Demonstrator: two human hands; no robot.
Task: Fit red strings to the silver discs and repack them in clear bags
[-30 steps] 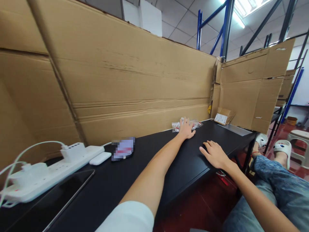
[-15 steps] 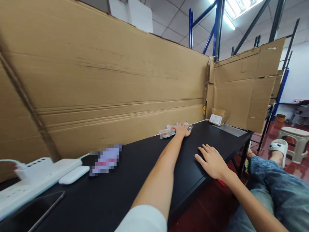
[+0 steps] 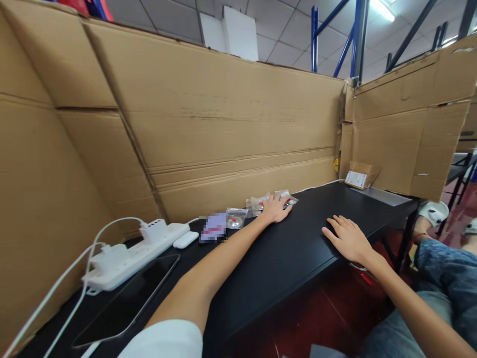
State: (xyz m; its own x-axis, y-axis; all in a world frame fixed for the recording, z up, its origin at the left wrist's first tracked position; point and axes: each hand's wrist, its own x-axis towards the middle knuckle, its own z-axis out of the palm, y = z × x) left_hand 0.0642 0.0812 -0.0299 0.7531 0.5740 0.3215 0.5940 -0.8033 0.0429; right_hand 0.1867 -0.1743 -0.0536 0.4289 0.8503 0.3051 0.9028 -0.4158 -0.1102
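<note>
My left hand lies flat, fingers stretched, on a heap of small clear plastic bags with red and metal parts in them, close to the cardboard wall. One such bag lies apart, a little to the left. My right hand rests palm down on the black table near its front edge, fingers spread, holding nothing.
A white power strip with plugged chargers and cables sits at the left, a dark tablet in front of it, a small white case beside it. Cardboard walls enclose the back and right. A small open carton stands in the far corner.
My left hand has dragged the heap of bags leftward along the wall toward me. One bag now lies apart to the left. My right hand has stayed put.
</note>
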